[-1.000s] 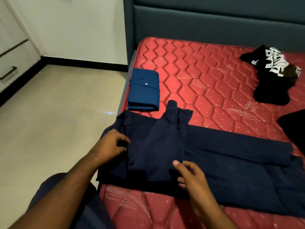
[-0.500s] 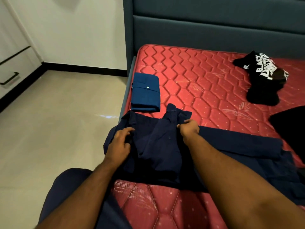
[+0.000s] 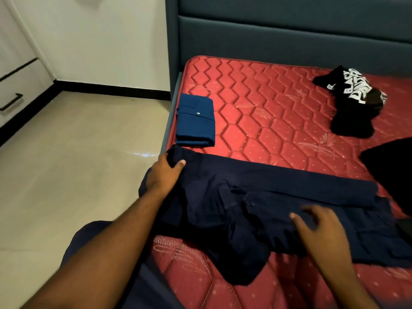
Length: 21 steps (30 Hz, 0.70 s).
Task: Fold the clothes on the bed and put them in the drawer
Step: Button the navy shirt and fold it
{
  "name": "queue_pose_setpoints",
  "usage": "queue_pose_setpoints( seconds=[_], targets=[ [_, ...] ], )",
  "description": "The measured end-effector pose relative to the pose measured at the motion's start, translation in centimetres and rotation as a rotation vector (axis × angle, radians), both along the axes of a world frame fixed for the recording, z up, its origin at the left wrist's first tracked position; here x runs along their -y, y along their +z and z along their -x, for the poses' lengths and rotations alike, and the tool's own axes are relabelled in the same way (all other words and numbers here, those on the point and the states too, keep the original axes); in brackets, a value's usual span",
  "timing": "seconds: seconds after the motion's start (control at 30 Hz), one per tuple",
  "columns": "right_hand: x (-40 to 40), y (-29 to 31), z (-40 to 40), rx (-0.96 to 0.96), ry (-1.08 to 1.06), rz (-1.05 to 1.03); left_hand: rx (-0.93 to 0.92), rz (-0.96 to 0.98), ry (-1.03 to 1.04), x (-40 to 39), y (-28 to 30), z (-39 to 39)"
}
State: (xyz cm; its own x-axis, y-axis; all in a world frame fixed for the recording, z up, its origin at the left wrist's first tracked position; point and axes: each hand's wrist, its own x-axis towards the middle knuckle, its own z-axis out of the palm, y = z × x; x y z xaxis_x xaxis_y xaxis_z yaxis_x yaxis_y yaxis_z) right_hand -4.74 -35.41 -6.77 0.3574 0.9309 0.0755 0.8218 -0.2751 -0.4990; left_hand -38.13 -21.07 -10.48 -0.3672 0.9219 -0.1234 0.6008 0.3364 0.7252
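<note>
Head view is showing the person working at the near left corner of the bed, with the mattress (image 3: 278,112) edge running just below the arms. Nearest, the right hand (image 3: 321,228) is lying on the dark navy trousers (image 3: 256,208) with fingers spread and fairly straight, pressing the cloth flat and gripping nothing. The picture is blurred there, so the finer finger pose is hard to read. To the left, the left hand (image 3: 165,172) is curling round the trousers' end at the bed's side edge, thumb on top, holding a bunch of fabric. The trousers are lying lengthwise across the near part of the mattress, partly doubled over, with a loose flap hanging towards the near edge; this fold is looking only half made.

Just beyond them a blue folded garment (image 3: 195,120) is sitting finished beside the left edge. Further off, near the headboard (image 3: 289,30), a black printed shirt (image 3: 352,101) is lying crumpled and unfolded, and a dark cloth (image 3: 390,172) is poking in at the right edge. So one piece is looking done, one is in hand, at least two are waiting, and nothing is in the drawer (image 3: 15,94) yet, which is standing closed far left across open floor (image 3: 78,163)
</note>
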Motion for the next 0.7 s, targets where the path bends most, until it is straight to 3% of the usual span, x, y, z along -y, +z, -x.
queue_pose_setpoints(
  seconds=[0.07,0.2,0.23,0.27,0.33,0.4,0.43,0.5,0.57,0.7],
  targets=[
    [-3.1,1.1,1.7,-0.053,0.151,-0.103,-0.009,0.064,-0.014,-1.7,0.1,0.1],
    [-9.5,-0.9,4.4,-0.027,0.379,0.11,0.137,0.072,0.085,-3.6,1.1,1.1],
    [-10.6,-1.8,4.6,0.011,0.397,0.154,0.12,0.091,0.115,-3.7,1.2,1.3],
    [-11.5,-2.6,4.8,0.054,0.411,0.175,-0.013,0.094,0.106,-3.6,1.2,1.3],
    [-13.1,-3.6,5.6,0.13,0.449,0.188,-0.391,-0.136,-0.04,-3.3,1.1,-0.5],
    [-14.7,-4.7,6.6,0.156,0.51,0.215,-0.435,-0.509,-0.435,-4.0,0.8,-4.6],
    [-15.3,-5.1,7.1,0.167,0.536,0.249,-0.404,-0.504,-0.677,-4.5,0.3,-6.6],
    [-16.4,-6.3,6.7,0.188,0.555,0.324,-0.441,-0.157,-0.967,-5.6,-1.6,-9.4],
    [-17.1,-7.6,4.4,0.223,0.545,0.344,-0.636,0.069,-1.025,-6.4,-3.9,-9.8],
    [-16.9,-8.3,-4.9,0.277,0.425,0.381,-0.729,0.047,-1.035,-6.7,-5.4,-9.1]
  ],
)
